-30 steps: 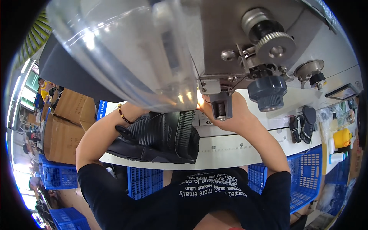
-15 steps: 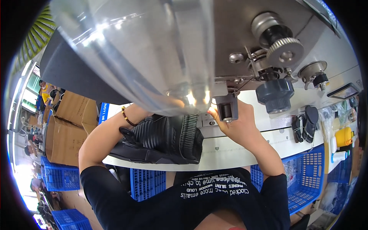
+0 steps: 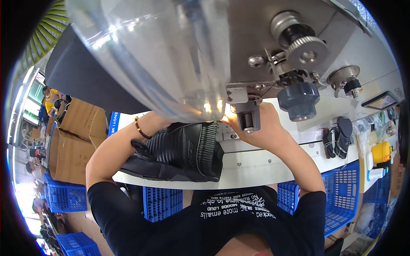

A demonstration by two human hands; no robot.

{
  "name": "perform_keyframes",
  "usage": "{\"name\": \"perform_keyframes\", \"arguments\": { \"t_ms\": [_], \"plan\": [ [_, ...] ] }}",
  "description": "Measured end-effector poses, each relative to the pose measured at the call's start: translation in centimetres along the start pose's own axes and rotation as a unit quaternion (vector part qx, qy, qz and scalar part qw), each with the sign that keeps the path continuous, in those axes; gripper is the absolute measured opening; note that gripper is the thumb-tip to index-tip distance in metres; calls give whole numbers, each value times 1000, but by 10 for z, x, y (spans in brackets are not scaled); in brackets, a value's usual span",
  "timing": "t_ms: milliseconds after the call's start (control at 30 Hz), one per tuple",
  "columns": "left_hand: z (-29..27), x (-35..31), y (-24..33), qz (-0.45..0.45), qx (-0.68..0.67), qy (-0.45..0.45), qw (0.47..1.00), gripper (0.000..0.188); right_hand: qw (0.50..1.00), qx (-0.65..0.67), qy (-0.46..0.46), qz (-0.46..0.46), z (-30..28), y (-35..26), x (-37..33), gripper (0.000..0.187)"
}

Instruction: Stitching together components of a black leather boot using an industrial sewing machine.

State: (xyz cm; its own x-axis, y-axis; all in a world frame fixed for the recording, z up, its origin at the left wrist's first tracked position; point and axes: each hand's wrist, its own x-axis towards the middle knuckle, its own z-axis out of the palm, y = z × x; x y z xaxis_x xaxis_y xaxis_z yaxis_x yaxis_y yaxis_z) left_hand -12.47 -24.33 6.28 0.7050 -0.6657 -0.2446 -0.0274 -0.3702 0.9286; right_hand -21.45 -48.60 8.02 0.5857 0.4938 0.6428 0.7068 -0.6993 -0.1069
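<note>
A black, leather-like padded piece (image 3: 171,147) with ribbed panels and a strap tab lies on the white table of a sewing machine. My left hand (image 3: 159,120) rests at its far edge; the fingers are hidden behind the clear plastic cover (image 3: 171,55) and the piece. My right hand (image 3: 265,128) is beside the machine's metal presser part (image 3: 248,117), which covers some of it. Its fingers are curled together, with the tips close to the piece's far right corner. What they pinch is hidden.
Above my hands hangs the machine head with a dark knob (image 3: 299,102) and a knurled wheel (image 3: 306,53). Small black parts (image 3: 339,136) lie on the right of the table (image 3: 252,170). Blue crates (image 3: 341,196) stand below, cardboard boxes (image 3: 72,149) at left.
My right fingertips have moved slightly left and away from me, closer to the black piece. The machine and the piece appear shifted a little left and up in view.
</note>
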Motion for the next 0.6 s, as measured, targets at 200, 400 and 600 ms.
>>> {"name": "perform_keyframes", "arguments": {
  "t_ms": [200, 400, 600],
  "plan": [
    [11, 6, 11, 13, -45, -30, 998, 28, 997, -77, -16, -27, -9, -3, -3, 15],
    [12, 7, 16, -95, -31, -92, 991, 38, 966, 159, 120, 166, -2, -22, -30, 21],
    [21, 2, 44, -83, -6, -99, 992, 30, 726, 596, 24, 342, 56, -53, -33, 21]
  ]
}}
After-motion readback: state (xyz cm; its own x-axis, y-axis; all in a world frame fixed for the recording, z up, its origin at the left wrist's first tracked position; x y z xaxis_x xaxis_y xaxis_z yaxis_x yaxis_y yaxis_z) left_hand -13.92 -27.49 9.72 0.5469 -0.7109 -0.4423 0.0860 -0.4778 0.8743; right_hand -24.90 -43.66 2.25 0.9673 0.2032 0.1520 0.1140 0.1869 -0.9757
